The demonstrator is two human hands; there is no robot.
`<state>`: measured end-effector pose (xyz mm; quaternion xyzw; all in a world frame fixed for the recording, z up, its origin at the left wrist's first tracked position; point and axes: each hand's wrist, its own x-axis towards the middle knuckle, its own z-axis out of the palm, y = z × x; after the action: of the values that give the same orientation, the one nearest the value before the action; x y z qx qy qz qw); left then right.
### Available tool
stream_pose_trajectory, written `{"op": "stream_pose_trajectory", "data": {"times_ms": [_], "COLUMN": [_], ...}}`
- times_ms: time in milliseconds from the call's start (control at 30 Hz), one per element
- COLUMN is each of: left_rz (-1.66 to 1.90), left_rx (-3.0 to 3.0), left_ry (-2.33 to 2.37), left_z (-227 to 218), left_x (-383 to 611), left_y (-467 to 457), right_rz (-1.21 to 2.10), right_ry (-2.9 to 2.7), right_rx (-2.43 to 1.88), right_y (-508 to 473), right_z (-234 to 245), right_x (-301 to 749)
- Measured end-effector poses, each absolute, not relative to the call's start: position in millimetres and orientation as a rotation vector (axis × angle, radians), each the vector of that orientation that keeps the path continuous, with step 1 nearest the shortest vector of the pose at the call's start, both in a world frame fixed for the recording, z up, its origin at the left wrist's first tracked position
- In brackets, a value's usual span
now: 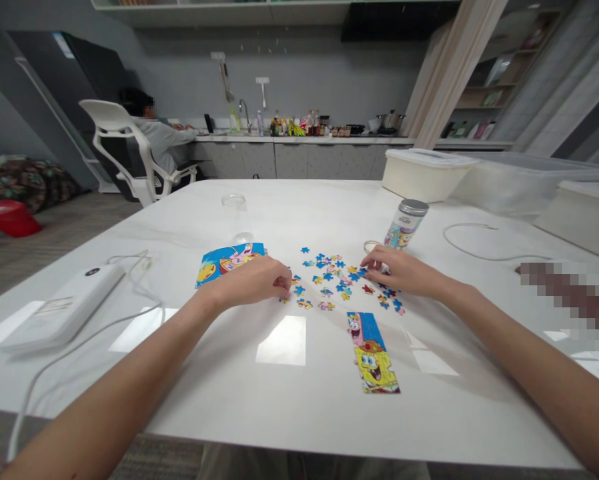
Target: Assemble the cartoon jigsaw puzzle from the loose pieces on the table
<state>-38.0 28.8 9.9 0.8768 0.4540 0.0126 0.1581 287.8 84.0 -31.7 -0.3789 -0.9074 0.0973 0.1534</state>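
Several small loose jigsaw pieces [335, 275], mostly blue, lie scattered on the white table [289, 213]. My left hand [252, 281] rests at the left edge of the scatter, fingers curled and pinched over a piece I cannot make out. My right hand [398, 270] lies on the right side of the scatter, fingertips pressed down on pieces. An assembled cartoon strip [373, 353] lies in front of the pieces. A cartoon picture card [227, 260] lies beyond my left hand. A printed puzzle tube [405, 224] stands behind my right hand.
A white power bank [64, 308] with a cable lies at the left. A clear round lid [233, 199] sits further back. Plastic storage boxes [504, 177] stand at the right rear. A white cable [479, 248] curls on the right. Another person sits at the far counter [159, 137].
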Motion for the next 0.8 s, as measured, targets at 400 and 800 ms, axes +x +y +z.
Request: {"op": "stream_pose_trajectory", "data": {"times_ms": [400, 800], "left_rz": [-0.408, -0.381], "left_rx": [2.822, 2.786], "left_ry": [1.862, 1.853], "left_z": [22.0, -6.1], "left_x": [-48.8, 1.3], "left_y": [28.0, -3.0], "right_rz": [0.182, 0.218], "right_ry": [-2.594, -2.598], "right_rx": [-1.14, -1.087], "right_y": [82.8, 84.5], "right_z": [-27.9, -33.4], "right_x": [289.3, 284.1]}}
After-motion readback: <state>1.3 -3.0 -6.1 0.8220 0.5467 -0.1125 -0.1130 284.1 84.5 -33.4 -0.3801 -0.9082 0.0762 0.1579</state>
